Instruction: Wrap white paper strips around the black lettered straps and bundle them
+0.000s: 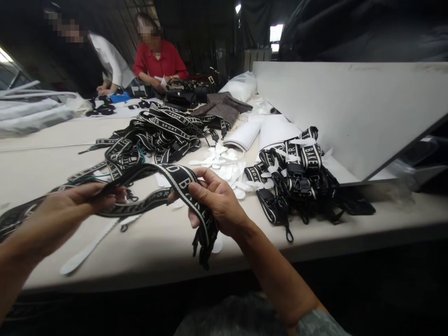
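Both my hands hold one black woven strap [164,175] with white lettering, stretched between them above the table's front edge. My left hand [66,210] pinches its left part. My right hand [219,198] grips the folded right part, whose end hangs down past the edge. Behind it lies a loose pile of the same straps [157,133]. To the right sits a stack of bundled straps [297,172] tied with white bands.
Small white oval tags [224,163] lie scattered mid-table, and a long white strip [87,249] lies near the front edge. A big white board [350,107] leans at right. Two people work at the far end among black bags [182,95] and plastic wrap [31,112].
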A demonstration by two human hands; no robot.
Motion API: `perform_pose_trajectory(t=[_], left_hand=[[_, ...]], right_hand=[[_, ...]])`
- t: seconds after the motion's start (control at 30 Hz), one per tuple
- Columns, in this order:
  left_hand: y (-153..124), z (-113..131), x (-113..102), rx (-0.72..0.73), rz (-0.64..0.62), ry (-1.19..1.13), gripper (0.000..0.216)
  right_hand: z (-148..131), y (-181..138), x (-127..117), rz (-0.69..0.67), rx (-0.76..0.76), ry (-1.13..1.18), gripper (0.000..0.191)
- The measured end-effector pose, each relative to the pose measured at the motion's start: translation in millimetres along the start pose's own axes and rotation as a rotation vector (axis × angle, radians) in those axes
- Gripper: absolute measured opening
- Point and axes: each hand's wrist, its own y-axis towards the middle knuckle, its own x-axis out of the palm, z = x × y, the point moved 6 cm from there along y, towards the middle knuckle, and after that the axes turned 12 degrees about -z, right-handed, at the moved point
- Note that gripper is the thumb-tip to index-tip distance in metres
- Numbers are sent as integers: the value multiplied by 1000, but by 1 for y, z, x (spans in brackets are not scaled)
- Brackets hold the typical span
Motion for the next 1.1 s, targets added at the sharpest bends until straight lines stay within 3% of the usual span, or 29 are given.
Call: perform_pose_trajectory(t=[0.1,0.17,0.33,0.47,0.53,0.77,0.87,1.0,1.1], left_hand=[[-21,-1,43,-81,-297,-105,52],[-29,13,64,24,-366,-194,61],[-30,54,105,360,-393,-347,78],[-28,71,139,376,-405,-451,39],[-29,74,151,361,-362,-499,32],[-31,57,154,241,-159,-489,27],[-27,50,146,197,-153,-588,35],[-16,56,126,166,-57,-762,32],[-9,67,123,170,-32,-782,35]], right_hand=[[-15,0,3,-19,-17,-71,53],[-19,2,6,-18,-14,-103,65],[-17,7,19,-41,-7,-97,72],[-20,7,25,-74,-41,-88,70],[-22,6,26,-94,-46,-99,70],[-28,12,4,-38,-50,-182,69],[-25,15,-2,-27,-74,-198,71],[-11,21,-1,-14,-118,-181,73],[-2,28,2,74,-190,-185,67]])
